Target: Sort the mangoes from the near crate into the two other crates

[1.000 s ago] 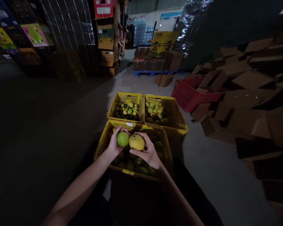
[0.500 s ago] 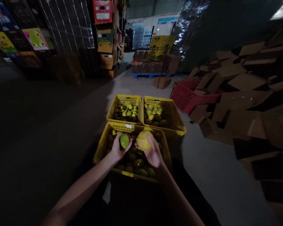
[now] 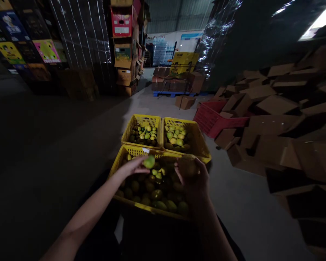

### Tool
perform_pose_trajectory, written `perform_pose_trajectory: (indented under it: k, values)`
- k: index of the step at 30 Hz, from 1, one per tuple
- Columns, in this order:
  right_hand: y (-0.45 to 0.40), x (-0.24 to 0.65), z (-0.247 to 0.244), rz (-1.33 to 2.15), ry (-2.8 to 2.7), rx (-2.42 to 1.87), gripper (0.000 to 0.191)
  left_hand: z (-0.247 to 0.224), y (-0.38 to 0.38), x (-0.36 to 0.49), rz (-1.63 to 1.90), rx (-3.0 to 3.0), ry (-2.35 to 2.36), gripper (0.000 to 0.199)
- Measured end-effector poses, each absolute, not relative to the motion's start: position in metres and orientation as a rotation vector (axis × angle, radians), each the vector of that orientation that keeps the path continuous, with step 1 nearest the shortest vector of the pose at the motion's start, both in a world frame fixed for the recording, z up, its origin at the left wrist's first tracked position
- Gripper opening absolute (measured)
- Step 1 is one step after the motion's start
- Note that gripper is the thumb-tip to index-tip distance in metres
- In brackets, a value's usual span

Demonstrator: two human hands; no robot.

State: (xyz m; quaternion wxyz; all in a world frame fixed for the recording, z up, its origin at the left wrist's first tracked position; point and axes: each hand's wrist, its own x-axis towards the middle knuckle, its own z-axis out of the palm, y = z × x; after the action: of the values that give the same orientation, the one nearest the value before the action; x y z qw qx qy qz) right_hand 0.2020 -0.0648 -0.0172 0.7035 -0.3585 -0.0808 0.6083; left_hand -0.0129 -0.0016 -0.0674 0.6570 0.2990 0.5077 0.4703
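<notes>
My left hand [image 3: 133, 166] is closed around a small round green fruit [image 3: 149, 162] above the left part of the near yellow crate [image 3: 130, 149]. A larger rounded fruit [image 3: 188, 166], dim in shadow, rests in my right hand [image 3: 202, 179], whose fingers curl around it over the crate's back right corner. Many greenish and yellow fruits [image 3: 157, 194] fill the near crate, mostly in shade. Behind it, side by side, stand a left rear crate [image 3: 142, 118] and a right rear crate [image 3: 202, 143], both holding yellow-green fruits. The exact kind of fruit is unclear.
Flattened and open cardboard boxes [image 3: 277, 123] pile up on the right beside a red crate [image 3: 209, 117]. Ahead, a blue pallet [image 3: 174, 94] carries cartons. A tall carton stack [image 3: 123, 54] stands at the back, with more boxes on the left.
My right hand has moved right with its fruit, out of the light and into shadow. The left hand has shifted slightly right with the green fruit. The view has tilted up a little.
</notes>
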Motion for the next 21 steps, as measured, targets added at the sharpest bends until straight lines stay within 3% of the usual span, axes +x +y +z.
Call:
perform_pose_trajectory:
  k: [6,10,14,18,21]
  values:
    - [-0.063,0.197,-0.017,1.487,-0.140,-0.833,0.014,-0.068,0.021,-0.044,0.829,1.025,1.416,0.022]
    - [-0.060,0.187,-0.030,1.619,-0.206,-0.929,0.016,-0.090,-0.023,-0.020,0.121,1.816,1.408,0.022]
    - [-0.062,0.161,-0.055,1.711,-0.332,-1.025,0.018,-0.095,-0.047,0.001,-0.440,2.050,1.292,0.027]
    - [-0.074,0.131,-0.084,1.799,-0.464,-1.101,0.019,-0.084,-0.044,-0.004,-0.375,2.215,1.323,0.023]
    - [-0.085,0.116,-0.102,1.521,-0.710,-1.150,0.024,-0.078,-0.038,-0.015,-0.350,2.250,1.373,0.029]
